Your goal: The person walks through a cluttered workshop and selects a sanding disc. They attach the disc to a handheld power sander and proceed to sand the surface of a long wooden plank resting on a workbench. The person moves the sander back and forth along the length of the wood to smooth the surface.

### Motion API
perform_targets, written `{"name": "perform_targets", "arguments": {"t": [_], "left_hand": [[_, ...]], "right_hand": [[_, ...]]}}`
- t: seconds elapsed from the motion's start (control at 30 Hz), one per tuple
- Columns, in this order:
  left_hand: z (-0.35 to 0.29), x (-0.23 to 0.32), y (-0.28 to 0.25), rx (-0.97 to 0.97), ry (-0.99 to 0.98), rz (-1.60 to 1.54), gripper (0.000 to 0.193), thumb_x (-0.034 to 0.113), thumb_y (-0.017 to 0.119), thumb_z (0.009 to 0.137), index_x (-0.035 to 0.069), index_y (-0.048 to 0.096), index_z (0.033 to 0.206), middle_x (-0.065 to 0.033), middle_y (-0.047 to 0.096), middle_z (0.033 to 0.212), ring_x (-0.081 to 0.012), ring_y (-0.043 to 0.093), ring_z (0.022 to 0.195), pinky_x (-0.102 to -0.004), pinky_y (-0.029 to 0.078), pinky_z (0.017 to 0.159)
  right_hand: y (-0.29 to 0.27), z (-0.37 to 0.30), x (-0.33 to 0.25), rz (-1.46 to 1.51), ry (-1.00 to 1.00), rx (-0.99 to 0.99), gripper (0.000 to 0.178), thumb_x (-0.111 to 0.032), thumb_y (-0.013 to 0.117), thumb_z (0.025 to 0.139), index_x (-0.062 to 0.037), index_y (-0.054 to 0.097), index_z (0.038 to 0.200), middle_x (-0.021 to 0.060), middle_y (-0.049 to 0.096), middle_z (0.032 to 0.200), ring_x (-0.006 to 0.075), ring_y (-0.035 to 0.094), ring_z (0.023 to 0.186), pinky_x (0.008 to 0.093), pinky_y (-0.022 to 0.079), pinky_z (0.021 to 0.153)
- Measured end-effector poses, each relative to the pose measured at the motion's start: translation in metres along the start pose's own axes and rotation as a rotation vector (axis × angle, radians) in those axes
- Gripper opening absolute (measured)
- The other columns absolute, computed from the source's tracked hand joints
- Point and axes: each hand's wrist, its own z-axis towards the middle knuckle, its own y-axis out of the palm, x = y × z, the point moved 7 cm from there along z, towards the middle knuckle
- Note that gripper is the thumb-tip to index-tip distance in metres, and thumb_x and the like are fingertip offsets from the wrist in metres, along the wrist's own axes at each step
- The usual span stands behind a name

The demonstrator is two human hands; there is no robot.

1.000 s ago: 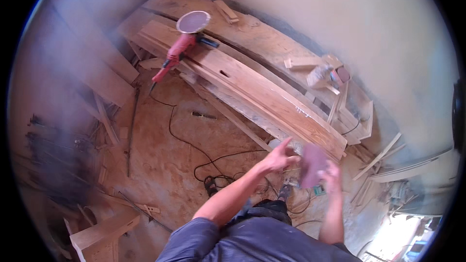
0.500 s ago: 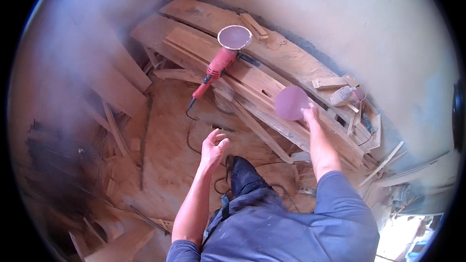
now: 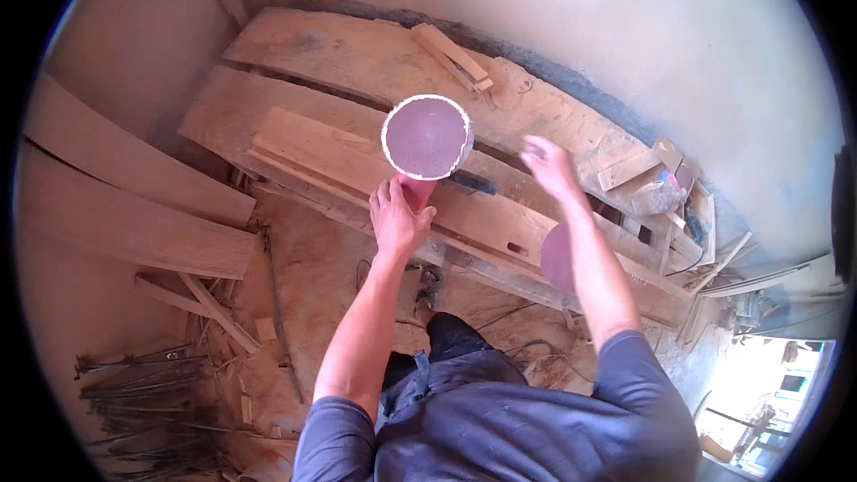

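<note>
A red angle grinder (image 3: 418,192) with a round purple-brown sanding disc (image 3: 427,136) facing up rests on the boards. The disc has a pale, ragged rim. My left hand (image 3: 400,217) is wrapped round the grinder's red body, which it mostly covers. To the right, my right hand (image 3: 552,170) is raised over the bench, its fingers smeared by motion; no object shows in it. A loose sanding disc (image 3: 557,257) lies on the boards, partly behind my right forearm.
Long wooden planks (image 3: 312,22) form the bench along the wall. Wood offcuts (image 3: 451,58) and a clear plastic bottle (image 3: 656,196) sit on it. Large boards (image 3: 125,223) lean at left, above a pile of thin rods (image 3: 152,415). A cable (image 3: 549,353) curls on the dusty floor.
My left hand has moved up and taken hold of the grinder. My right hand has let go of the loose sanding disc and moved up and left. The view has shifted.
</note>
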Motion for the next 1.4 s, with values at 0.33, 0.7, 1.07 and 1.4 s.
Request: {"name": "perform_targets", "arguments": {"t": [0.33, 0.7, 1.07, 1.4], "left_hand": [[0.040, -0.001, 0.024, -0.165, -0.108, 0.104, 0.071, 0.036, 0.084, 0.073, -0.004, 0.050, 0.120, -0.0207, 0.058, 0.114, -0.0414, 0.057, 0.111, -0.0499, 0.050, 0.095], [0.052, -0.001, 0.015, -0.339, -0.142, 0.026, 0.072, 0.037, 0.080, 0.077, -0.006, 0.046, 0.124, -0.0207, 0.053, 0.118, -0.0386, 0.053, 0.116, -0.0496, 0.047, 0.097], [0.054, -0.018, 0.025, -0.417, -0.132, -0.079, 0.074, 0.034, 0.079, 0.079, -0.007, 0.043, 0.129, -0.0202, 0.049, 0.122, -0.0379, 0.052, 0.115, -0.0500, 0.046, 0.094], [0.055, -0.025, 0.031, -0.398, -0.131, -0.046, 0.084, 0.033, 0.079, 0.079, -0.007, 0.035, 0.138, -0.0208, 0.047, 0.128, -0.0367, 0.052, 0.116, -0.0488, 0.046, 0.095]], "right_hand": [[0.107, 0.098, -0.097, -0.245, -0.119, 0.062, 0.010, -0.009, 0.070, 0.082, -0.0035, 0.074, 0.089, 0.0196, 0.072, 0.102, 0.0359, 0.068, 0.100, 0.0449, 0.053, 0.088], [0.101, 0.117, -0.110, -0.383, 0.150, 0.021, 0.012, -0.006, 0.061, 0.085, -0.0029, 0.072, 0.085, 0.0219, 0.072, 0.092, 0.0380, 0.069, 0.095, 0.0458, 0.052, 0.087], [0.112, 0.123, -0.117, -0.461, 0.078, 0.016, 0.014, -0.006, 0.065, 0.086, -0.0003, 0.071, 0.097, 0.0217, 0.070, 0.097, 0.0381, 0.067, 0.098, 0.0458, 0.051, 0.088], [0.149, 0.148, -0.146, -0.431, -0.077, -0.239, 0.011, -0.004, 0.073, 0.081, -0.0014, 0.073, 0.091, 0.0159, 0.070, 0.095, 0.0335, 0.067, 0.094, 0.0430, 0.052, 0.083]]}}
